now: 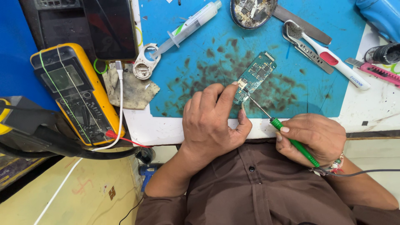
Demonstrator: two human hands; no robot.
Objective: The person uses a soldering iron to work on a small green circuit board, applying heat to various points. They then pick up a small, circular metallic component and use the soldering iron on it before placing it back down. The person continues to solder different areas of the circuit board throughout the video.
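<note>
Head view is showing us a small teal circuit board (254,76) lying on the stained blue mat (196,79) at the near edge of the desk (375,112). We are judging it light, thin, stiff and fragile, best pinned at its bare edges. Our left hand (212,121) is pressing its near end with fingertips; our right hand (312,137) is gripping a green-handled soldering iron (291,139), tip touching the board. A syringe (189,27) and a yellow multimeter (75,93) are lying farther left.
</note>
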